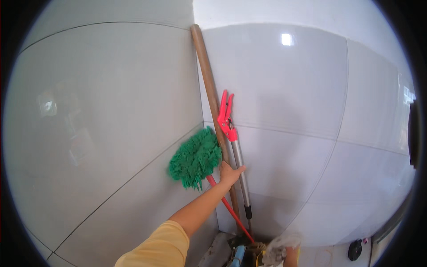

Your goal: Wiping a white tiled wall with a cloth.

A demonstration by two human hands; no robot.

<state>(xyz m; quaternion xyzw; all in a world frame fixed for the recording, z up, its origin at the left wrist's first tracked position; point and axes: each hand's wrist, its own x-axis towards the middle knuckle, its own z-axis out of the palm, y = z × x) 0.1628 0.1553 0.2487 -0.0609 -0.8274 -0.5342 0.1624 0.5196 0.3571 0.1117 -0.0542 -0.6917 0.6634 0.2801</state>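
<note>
My left arm [178, 236], in a yellow sleeve, reaches up into the corner. My left hand [229, 174] is closed round the wooden pole [208, 71], its thumb lying across the silver shaft of a long-reach pruner [238, 155]. The far fingers are partly hidden. The pruner has a pink-red trigger handle [226, 116] on top and leans beside the pole. Left of the hand is a duster with a green shaggy head [194, 159] and a red handle [231, 211], which passes behind my wrist. Low down, my right hand [291, 257] is at a crumpled clear plastic bag [276, 250], its fingers hidden.
Grey tiled walls [106, 98] meet in the corner behind the poles. At the foot of the poles stand a light blue object [238, 256] and other dark clutter. A small black object [355, 250] lies on the floor at the lower right.
</note>
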